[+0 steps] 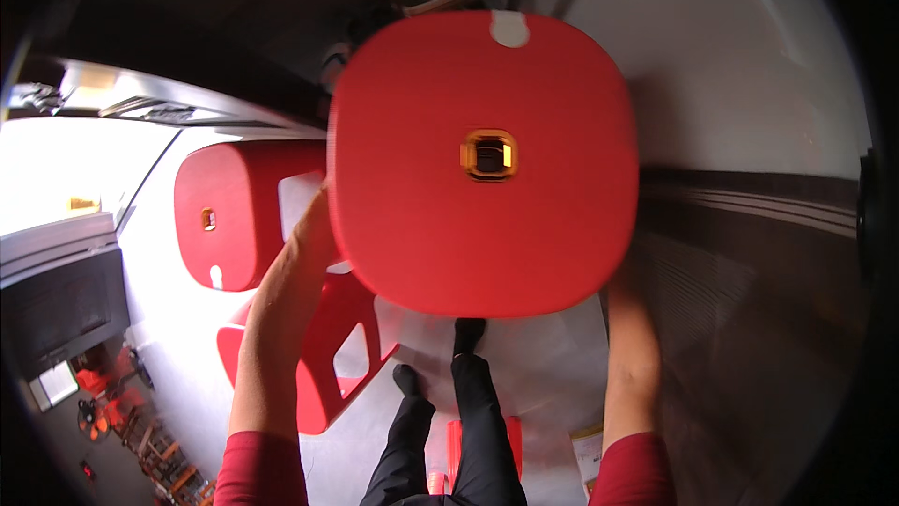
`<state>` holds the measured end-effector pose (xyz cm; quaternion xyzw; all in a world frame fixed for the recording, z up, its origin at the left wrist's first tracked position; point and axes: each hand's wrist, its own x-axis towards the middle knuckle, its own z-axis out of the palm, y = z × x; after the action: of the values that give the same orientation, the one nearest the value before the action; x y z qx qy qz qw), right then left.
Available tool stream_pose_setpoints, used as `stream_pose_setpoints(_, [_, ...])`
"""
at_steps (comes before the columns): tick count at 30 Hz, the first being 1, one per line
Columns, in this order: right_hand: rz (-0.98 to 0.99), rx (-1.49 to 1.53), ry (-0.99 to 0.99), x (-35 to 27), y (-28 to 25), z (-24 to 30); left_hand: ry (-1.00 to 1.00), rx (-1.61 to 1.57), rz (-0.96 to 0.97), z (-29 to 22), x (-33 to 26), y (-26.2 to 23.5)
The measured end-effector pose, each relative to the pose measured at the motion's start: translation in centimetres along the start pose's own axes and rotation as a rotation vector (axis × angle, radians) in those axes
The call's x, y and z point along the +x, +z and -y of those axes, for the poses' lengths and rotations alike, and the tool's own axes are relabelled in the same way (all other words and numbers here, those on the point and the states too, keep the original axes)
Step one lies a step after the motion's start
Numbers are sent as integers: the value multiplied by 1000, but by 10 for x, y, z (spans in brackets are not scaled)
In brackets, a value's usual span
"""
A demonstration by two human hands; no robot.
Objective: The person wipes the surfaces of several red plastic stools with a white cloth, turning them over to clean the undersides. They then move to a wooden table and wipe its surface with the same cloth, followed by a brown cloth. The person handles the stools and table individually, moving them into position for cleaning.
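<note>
A red plastic stool (421,234) is held up in front of me, its seat facing me. The seat is a rounded square with a small yellow-edged hole in its middle and a pale tab at its far edge. My left hand (320,220) grips the left side of the stool, its fingers hidden behind it. On the right side my right hand (626,293) supports it, also mostly hidden. Left of my left forearm a second red stool (220,192) lies on its side, and below it another red stool (314,389) with cut-out sides partly shows behind that forearm.
Red plastic legs (515,436) show beside my legs. At lower right a flat printed box or sheet (587,454) lies on the grey floor (552,366). A dark ledge crosses the right side, and a bright window (56,164) is at left. Cluttered goods stand at lower left.
</note>
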<state>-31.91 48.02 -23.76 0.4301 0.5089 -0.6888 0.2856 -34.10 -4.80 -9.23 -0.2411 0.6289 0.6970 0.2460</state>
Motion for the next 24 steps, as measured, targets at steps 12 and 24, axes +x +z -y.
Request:
stream_pose_setpoints(12, [-184, -33, 15, -85, 7, -176, 265, -57, -406, 10, -142, -110])
stream_pose_setpoints(24, [0, -578, -860, -230, 380, -311, -546, 247, -1159, 286, -365, -300])
